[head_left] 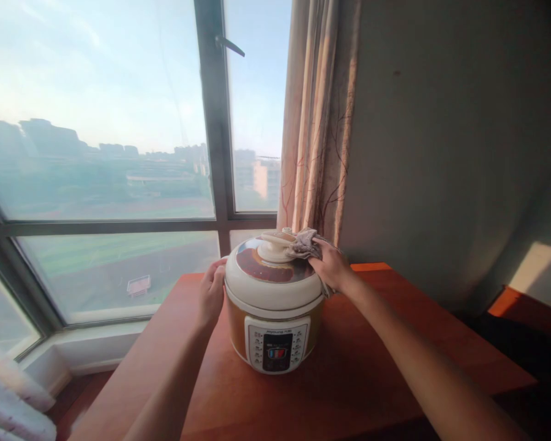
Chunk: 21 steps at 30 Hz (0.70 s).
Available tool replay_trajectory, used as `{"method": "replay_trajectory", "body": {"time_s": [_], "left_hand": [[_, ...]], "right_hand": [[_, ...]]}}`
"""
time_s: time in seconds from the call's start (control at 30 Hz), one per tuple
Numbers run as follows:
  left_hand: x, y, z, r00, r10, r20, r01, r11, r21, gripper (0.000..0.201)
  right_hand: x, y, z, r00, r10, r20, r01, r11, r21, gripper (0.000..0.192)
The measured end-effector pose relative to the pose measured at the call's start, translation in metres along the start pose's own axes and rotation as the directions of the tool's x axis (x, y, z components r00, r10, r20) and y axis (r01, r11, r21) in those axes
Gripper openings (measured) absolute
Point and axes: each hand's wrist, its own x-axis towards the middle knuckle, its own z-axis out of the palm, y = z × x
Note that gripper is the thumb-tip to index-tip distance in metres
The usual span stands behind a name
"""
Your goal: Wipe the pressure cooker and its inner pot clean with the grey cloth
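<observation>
"Doing what with the right hand (333, 267)?"

"Clutching a crumpled cloth (305, 244) in a curled grip, touching it to the lid (266, 289) of the pressure cooker (275, 307) beside the handle (274, 244)."

"And with the left hand (212, 288)?"

"Resting it half open, loosely bent, against the lid's left edge."

"Standing on what?"

"Upright on the reddish bench (349, 380), near the window (105, 110)."

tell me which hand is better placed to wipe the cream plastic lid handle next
The right hand, likely: it holds the crumpled greyish cloth close beside that handle. The left hand shows no cloth and rests at the left side of the round cream-and-brown cooker, seemingly better suited to steadying.
</observation>
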Motion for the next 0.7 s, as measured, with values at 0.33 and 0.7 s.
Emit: {"method": "replay_trajectory", "body": {"time_s": [0.33,0.7], "left_hand": [[0.001,-0.003,-0.001,1.000,0.009,0.030,-0.009,1.000,-0.002,0.038],[0.001,-0.011,-0.003,0.999,0.023,0.047,-0.024,1.000,0.009,0.042]], "right_hand": [[0.040,0.021,0.001,0.986,-0.005,0.164,0.006,1.000,-0.002,0.047],[-0.032,-0.031,-0.005,0.972,-0.196,0.132,0.211,0.971,-0.114,0.056]]}}
